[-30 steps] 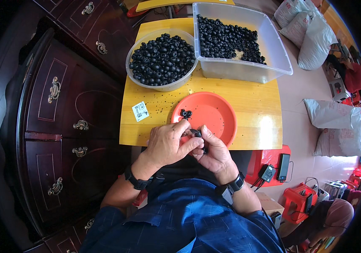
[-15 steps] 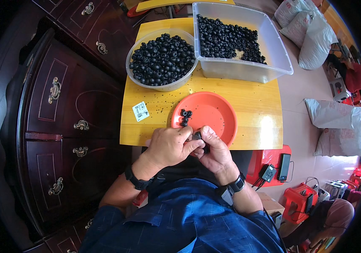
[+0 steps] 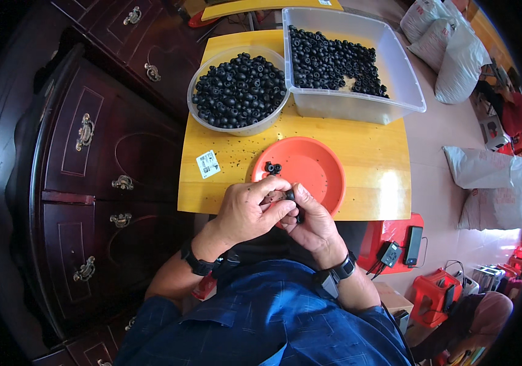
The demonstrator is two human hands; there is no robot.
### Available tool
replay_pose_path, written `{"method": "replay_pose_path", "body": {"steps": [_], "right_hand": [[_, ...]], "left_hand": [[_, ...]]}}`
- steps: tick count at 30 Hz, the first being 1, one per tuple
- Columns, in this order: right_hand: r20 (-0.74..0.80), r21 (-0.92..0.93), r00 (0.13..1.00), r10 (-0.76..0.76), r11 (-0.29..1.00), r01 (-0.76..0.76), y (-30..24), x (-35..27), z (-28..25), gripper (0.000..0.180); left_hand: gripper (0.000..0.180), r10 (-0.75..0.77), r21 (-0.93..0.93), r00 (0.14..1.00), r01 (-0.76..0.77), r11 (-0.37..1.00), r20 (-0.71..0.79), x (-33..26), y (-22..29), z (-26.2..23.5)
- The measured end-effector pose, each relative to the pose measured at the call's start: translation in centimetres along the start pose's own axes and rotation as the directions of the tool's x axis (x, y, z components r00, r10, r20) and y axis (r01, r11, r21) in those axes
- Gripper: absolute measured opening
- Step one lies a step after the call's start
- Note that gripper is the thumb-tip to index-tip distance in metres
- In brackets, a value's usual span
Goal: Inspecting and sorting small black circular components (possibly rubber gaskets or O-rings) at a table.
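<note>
The grip of the right hand [image 3: 319,226] pinched a black bead-like part [image 3: 289,195] by the near rim of the orange basin [image 3: 316,168]; whether the left hand [image 3: 244,208] also clasped it, I could not tell. Slackened pressure could have let its rounded side slip.

Left grip [image 3: 246,208], right grip [image 3: 319,230] close together, fingers [image 3: 273,183] curled, forearms [image 3: 175,282] angled inward.

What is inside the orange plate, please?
Small black hollow pieces lie at the left side of the orange plate. The left hand and right hand cover part of its near side; what lies beneath is hidden.
</note>
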State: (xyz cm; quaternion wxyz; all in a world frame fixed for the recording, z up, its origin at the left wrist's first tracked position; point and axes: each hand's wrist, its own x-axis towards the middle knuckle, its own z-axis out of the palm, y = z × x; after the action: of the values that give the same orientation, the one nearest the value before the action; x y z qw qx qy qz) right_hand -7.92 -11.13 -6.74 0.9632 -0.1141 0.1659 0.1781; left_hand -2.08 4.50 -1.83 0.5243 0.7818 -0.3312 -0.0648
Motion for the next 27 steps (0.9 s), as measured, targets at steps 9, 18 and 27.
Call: {"method": "replay_pose_path", "body": {"steps": [9, 18, 27], "right_hand": [[0.079, -0.004, 0.997, 0.001, 1.000, -0.001, 0.0, -0.1, -0.3, 0.017], [0.031, 0.028, 0.999, 0.019, 0.999, -0.019, -0.2, -0.1, -0.2, 0.015], [0.053, 0.089, 0.998, 0.045, 0.995, -0.049, -0.4, 0.1, -0.8, 0.028]], "left_hand": [[0.005, -0.187, -0.410, 0.975, 0.220, 0.885, 0.121, 0.3, -1.0, -0.2], [0.009, -0.212, -0.365, 0.976, 0.215, 0.906, 0.047, 0.7, -0.8, 0.5], [0.011, -0.130, 0.140, 0.988, 0.141, 0.980, -0.086, 4.5, 0.5, -2.7]]}}
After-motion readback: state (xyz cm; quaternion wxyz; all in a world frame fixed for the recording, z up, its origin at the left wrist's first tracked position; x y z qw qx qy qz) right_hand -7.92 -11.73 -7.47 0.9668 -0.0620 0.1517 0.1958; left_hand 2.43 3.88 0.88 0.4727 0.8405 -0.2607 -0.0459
